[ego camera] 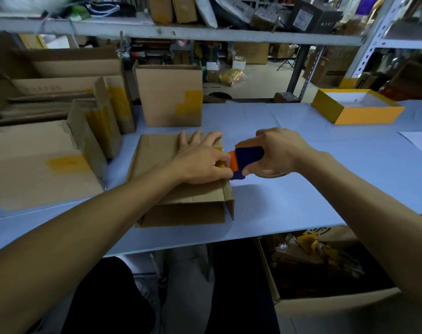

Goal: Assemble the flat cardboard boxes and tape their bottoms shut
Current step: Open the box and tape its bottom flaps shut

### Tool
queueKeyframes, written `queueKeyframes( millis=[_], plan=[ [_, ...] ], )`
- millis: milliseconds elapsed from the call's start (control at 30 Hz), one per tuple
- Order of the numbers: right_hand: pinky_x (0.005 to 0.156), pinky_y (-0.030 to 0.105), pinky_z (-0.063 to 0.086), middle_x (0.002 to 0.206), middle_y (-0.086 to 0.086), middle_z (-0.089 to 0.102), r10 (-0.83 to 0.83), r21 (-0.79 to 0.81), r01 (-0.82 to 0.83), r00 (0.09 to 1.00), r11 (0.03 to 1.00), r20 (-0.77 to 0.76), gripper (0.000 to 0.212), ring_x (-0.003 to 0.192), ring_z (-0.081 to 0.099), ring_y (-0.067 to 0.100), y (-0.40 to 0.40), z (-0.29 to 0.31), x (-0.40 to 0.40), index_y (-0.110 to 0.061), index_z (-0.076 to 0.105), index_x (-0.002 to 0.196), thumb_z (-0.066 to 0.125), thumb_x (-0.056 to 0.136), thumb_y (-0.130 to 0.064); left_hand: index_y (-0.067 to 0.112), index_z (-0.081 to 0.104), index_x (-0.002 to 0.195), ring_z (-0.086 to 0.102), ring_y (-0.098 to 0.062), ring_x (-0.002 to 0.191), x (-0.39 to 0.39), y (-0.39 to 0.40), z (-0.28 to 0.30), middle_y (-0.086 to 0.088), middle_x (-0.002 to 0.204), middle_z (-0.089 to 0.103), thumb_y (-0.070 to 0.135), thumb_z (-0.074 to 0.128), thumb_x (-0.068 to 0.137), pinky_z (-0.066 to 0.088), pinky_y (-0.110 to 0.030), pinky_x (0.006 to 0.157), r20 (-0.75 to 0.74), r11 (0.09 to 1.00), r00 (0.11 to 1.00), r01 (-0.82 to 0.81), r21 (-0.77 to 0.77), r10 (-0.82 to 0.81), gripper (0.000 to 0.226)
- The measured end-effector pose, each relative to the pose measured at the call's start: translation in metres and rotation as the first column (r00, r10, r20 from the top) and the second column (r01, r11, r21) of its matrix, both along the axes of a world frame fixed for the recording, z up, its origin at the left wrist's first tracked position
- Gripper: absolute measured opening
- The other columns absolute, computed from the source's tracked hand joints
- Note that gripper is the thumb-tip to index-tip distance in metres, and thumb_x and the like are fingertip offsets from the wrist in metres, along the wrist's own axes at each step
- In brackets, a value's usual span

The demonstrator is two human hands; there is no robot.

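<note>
1. The step in hand looks like taping: a cardboard box lies on the blue surface with its folded flaps facing up, directly under the left hand.

2. The left hand lies on top of the box with its fingers spread and fairly straight, pressing the flaps flat. Its thumb side touches a short yellow strip of tape at the box's right edge. It presses rather than grips, though whether the thumb pinches the tape end is hidden.

3. The right hand is curled round a tape dispenser, blue with an orange front. The dispenser sits just beside the left hand, at the right edge of the box, its orange nose touching or nearly touching the left thumb.

4. As a judgement, the tape has only been started at that edge and the seam across the bottom is not yet covered.

5. The next move probably calls for the left hand to hold the tape end and flaps down while the right hand draws the dispenser along the seam, keeping the strip straight and taut.

6. Beyond the left hand's fingertips stands an upright box bearing yellow tape; more boxes lie to the left hand's outer side.

7. A yellow tray sits well beyond the right hand.
</note>
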State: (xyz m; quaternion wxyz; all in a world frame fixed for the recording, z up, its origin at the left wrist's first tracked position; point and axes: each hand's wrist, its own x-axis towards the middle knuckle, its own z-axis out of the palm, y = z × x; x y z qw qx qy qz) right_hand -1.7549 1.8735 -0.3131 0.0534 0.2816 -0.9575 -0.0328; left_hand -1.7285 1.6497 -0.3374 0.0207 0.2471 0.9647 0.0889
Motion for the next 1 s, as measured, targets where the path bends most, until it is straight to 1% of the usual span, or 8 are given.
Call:
queueKeyframes(
  millis=[100, 200, 267, 400, 600, 800, 933, 1000],
  plan=[
    [0.062, 0.026, 0.042, 0.094, -0.018, 0.059, -0.03, -0.006, 0.031, 0.994, 1.0, 0.108, 0.068, 0.086, 0.051, 0.011, -0.006, 0.003, -0.002, -0.049, 0.056, 0.125, 0.052, 0.067, -0.085, 0.056, 0.055, 0.079, -0.001, -0.037, 0.148, 0.001, 0.0, 0.0, 0.006, 0.161, 0.01, 0.069, 0.044, 0.075, -0.007, -0.067, 0.111, 0.006, 1.0, 1.0, -0.004, 0.004, 0.004, 0.017],
    [0.075, 0.031, 0.05, 0.101, -0.014, 0.066, -0.078, -0.129, 0.132, 0.929, 0.983, 0.361, 0.062, 0.091, 0.057, 0.013, -0.004, -0.003, -0.005, -0.043, 0.064, 0.117, 0.057, 0.068, -0.08, 0.054, 0.056, 0.087, -0.002, -0.037, 0.148, 0.0, -0.001, -0.001, 0.006, 0.161, 0.009, 0.069, 0.042, 0.075, -0.007, -0.068, 0.111, -0.002, 1.0, 1.0, -0.006, -0.014, 0.006, 0.024],
    [0.082, 0.034, 0.052, 0.104, -0.011, 0.067, -0.097, -0.136, 0.174, 0.889, 0.975, 0.447, 0.057, 0.095, 0.058, 0.014, -0.001, -0.009, -0.004, -0.041, 0.066, 0.116, 0.061, 0.07, -0.075, 0.051, 0.057, 0.09, -0.001, -0.038, 0.148, 0.0, -0.001, -0.001, 0.006, 0.161, 0.009, 0.069, 0.042, 0.076, -0.007, -0.068, 0.111, -0.014, 1.0, 1.0, -0.004, -0.014, 0.004, 0.027],
    [0.064, 0.027, 0.044, 0.089, -0.02, 0.059, -0.036, -0.021, 0.042, 0.976, 0.999, 0.216, 0.058, 0.086, 0.054, 0.011, -0.011, -0.027, 0.004, -0.049, 0.06, 0.118, 0.062, 0.066, -0.077, 0.049, 0.059, 0.088, 0.0, -0.037, 0.148, -0.002, -0.001, -0.002, 0.006, 0.161, 0.01, 0.069, 0.042, 0.078, -0.009, -0.068, 0.11, -0.014, 1.0, 1.0, -0.003, 0.014, 0.004, 0.028],
    [0.071, 0.026, 0.044, 0.097, -0.018, 0.055, -0.046, -0.079, 0.069, 0.963, 0.994, 0.265, 0.062, 0.09, 0.052, 0.011, 0.002, -0.026, 0.004, -0.045, 0.053, 0.13, 0.066, 0.074, -0.069, 0.049, 0.058, 0.088, -0.001, -0.035, 0.148, -0.002, -0.002, -0.005, 0.007, 0.161, 0.01, 0.072, 0.037, 0.074, -0.007, -0.068, 0.111, -0.031, 1.0, 1.0, 0.004, 0.012, -0.003, 0.033],
    [0.083, 0.027, 0.049, 0.116, -0.011, 0.061, -0.039, -0.42, 0.199, 0.932, 0.886, 0.36, 0.059, 0.106, 0.056, 0.014, 0.027, -0.027, 0.006, -0.037, 0.05, 0.134, 0.075, 0.081, -0.044, 0.049, 0.055, 0.092, -0.001, -0.035, 0.148, -0.004, -0.005, -0.006, 0.005, 0.163, 0.008, 0.084, 0.031, 0.073, -0.004, -0.068, 0.111, -0.043, 0.999, 0.999, 0.026, -0.025, -0.027, 0.047],
    [0.079, 0.027, 0.049, 0.119, -0.007, 0.059, -0.113, -0.562, 0.279, 0.943, 0.779, 0.311, 0.063, 0.104, 0.056, 0.014, 0.049, -0.02, 0.003, -0.035, 0.05, 0.136, 0.079, 0.08, -0.035, 0.046, 0.054, 0.097, 0.001, -0.035, 0.148, -0.003, -0.003, -0.005, 0.003, 0.163, 0.009, 0.083, 0.035, 0.078, -0.001, -0.068, 0.112, -0.049, 0.997, 0.999, 0.009, -0.074, -0.013, 0.047],
    [0.081, 0.029, 0.048, 0.118, 0.001, 0.06, -0.145, -0.598, 0.272, 0.957, 0.754, 0.253, 0.059, 0.1, 0.058, 0.018, 0.049, -0.026, 0.003, -0.029, 0.051, 0.137, 0.076, 0.084, -0.022, 0.046, 0.052, 0.11, 0.004, -0.032, 0.148, -0.002, -0.002, -0.003, 0.001, 0.162, 0.012, 0.081, 0.04, 0.082, 0.002, -0.067, 0.113, -0.072, 0.997, 0.997, -0.003, -0.074, -0.002, 0.046]
  ],
)
